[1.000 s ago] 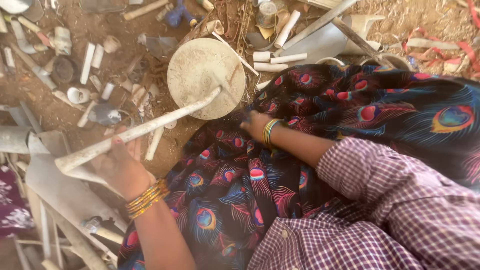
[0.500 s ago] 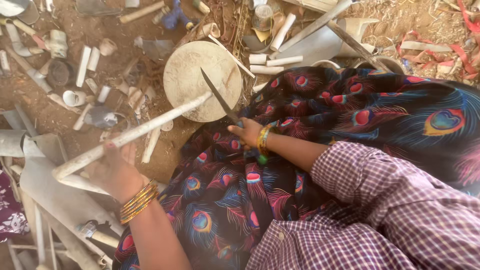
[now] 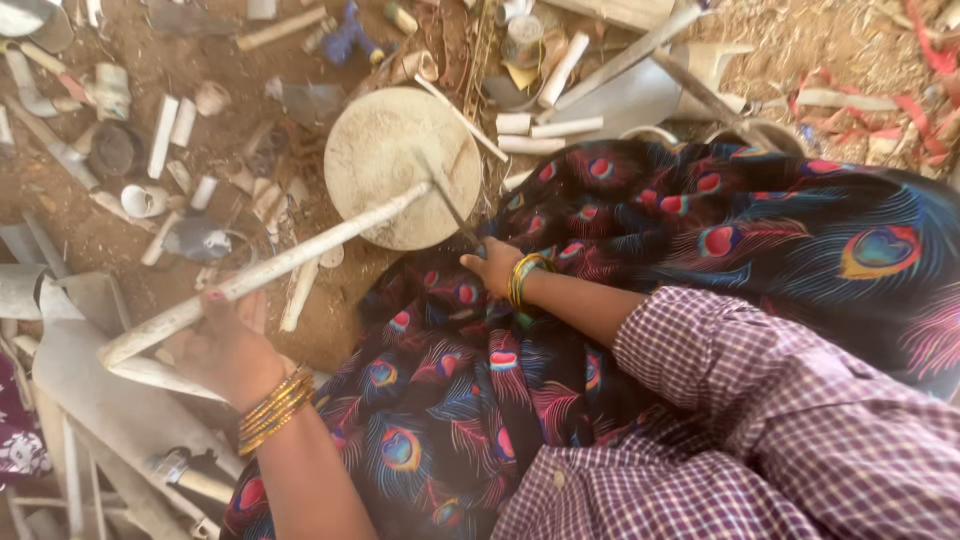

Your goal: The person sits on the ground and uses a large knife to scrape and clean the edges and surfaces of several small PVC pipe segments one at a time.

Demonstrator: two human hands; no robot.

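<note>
Left hand [image 3: 225, 345] clenched on the long pale pipe [image 3: 270, 270], its far tip resting on the round wooden block [image 3: 385, 165]; right hand [image 3: 495, 265] gripping a thin blade [image 3: 445, 200] just beside that tip – better to strike over the block, pipe steady

Bare brown dirt ground [image 3: 70, 225] carries everything. A round wooden block [image 3: 385, 160] sits at upper centre of the frame, short white pipe offcuts [image 3: 165, 135] scattered to its left, grey plastic sheets [image 3: 90, 390] at lower left, red strips [image 3: 910, 110] at upper right.
</note>
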